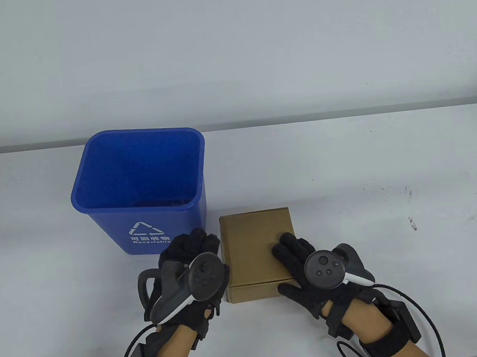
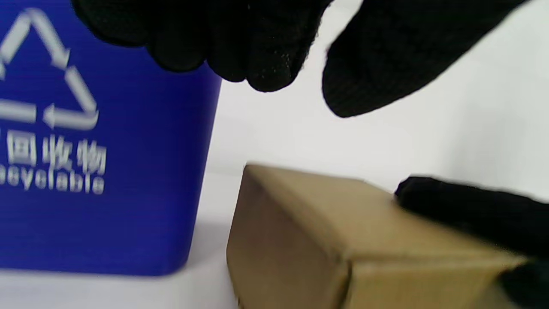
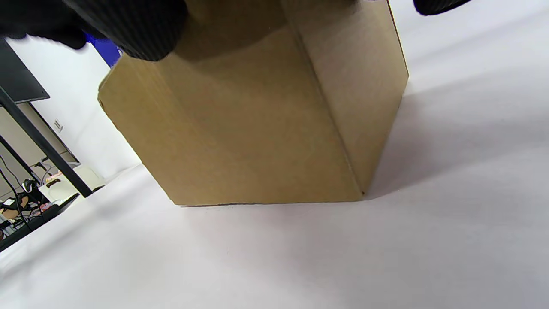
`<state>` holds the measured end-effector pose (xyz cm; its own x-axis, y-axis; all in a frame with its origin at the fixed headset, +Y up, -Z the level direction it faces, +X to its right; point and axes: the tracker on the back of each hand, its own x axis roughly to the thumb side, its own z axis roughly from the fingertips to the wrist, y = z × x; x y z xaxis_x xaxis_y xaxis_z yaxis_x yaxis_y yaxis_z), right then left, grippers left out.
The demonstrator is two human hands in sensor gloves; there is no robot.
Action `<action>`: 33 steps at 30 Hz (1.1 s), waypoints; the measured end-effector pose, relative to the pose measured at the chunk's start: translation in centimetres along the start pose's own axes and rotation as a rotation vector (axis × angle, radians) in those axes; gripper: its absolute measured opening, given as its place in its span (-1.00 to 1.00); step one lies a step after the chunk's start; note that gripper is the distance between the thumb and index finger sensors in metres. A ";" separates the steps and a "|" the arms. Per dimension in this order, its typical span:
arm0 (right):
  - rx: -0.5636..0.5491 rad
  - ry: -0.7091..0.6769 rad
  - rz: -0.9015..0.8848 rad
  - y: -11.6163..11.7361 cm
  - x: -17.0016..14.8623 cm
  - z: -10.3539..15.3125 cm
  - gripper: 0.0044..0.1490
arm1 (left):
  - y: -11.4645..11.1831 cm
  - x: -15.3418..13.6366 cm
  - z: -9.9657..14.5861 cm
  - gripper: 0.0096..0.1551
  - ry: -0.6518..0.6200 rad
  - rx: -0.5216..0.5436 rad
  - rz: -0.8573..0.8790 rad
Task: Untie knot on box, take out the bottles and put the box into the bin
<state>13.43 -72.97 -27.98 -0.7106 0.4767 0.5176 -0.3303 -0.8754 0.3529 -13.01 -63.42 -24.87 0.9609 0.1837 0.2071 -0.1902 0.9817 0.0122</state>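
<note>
- A closed brown box [image 1: 257,249] sits on the white tabletop [image 1: 402,254], near the front edge and just right of a blue bin [image 1: 141,189]; no string or knot shows on it in any view.
- The bin stands upright at the left, its near wall bearing a white recycling triangle and the word "Recyclable"; something dark lies at its bottom, too dim to make out.
- The right hand [image 1: 304,265] rests on the right part of the box's lid, its fingers [image 1: 286,241] lying straight and flat across the cardboard, thumb out along the near right corner; it grips nothing.
- The right wrist view shows the box from low down, its near face and right side plain, with gloved fingertips over the top edge.
- The left hand [image 1: 187,261] hovers just beside the box's left side, between box and bin; its fingers [image 2: 257,56] hang loosely curled and hold nothing.
- In the left wrist view those fingertips hang clear above the box's far left corner, apart from the cardboard, while the right hand's fingers lie on the lid at the picture's right.
- A few small dark specks mark the tabletop at the far right.
</note>
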 end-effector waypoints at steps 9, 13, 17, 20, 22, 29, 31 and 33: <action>-0.039 0.054 0.005 -1.5 -1.1 1.0 0.04 | -6.9 -5.4 -0.6 -0.23 0.045 -0.109 0.230; -0.111 0.145 0.005 -2.1 -2.6 1.3 0.05 | -7.5 -7.2 -0.3 -0.22 0.050 -0.069 0.251; -0.242 0.313 0.025 -2.3 -4.4 1.4 0.06 | -8.0 -7.8 -0.6 -0.19 0.070 -0.081 0.292; -0.278 0.386 0.011 -2.4 -5.6 1.1 0.04 | -8.9 -7.7 -1.2 -0.20 0.043 -0.149 0.279; -0.298 0.407 0.021 -2.4 -6.1 0.8 -0.05 | -9.4 -7.6 -1.5 -0.21 0.038 -0.193 0.259; -0.196 0.323 0.040 -1.2 -6.3 -0.3 -0.21 | -9.8 -6.4 -1.9 -0.39 -0.080 -0.204 0.235; -0.155 0.304 0.062 -0.9 -6.0 -0.6 -0.26 | -9.7 -6.1 -1.8 -0.46 -0.118 -0.189 0.253; -0.121 0.287 0.079 -0.6 -5.8 -0.7 -0.25 | -9.6 -5.9 -1.6 -0.46 -0.119 -0.184 0.248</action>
<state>17.34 -75.28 -31.79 -0.8776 0.3798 0.2926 -0.3264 -0.9203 0.2157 -16.54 -73.83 -27.80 0.8577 0.4216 0.2942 -0.3657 0.9025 -0.2273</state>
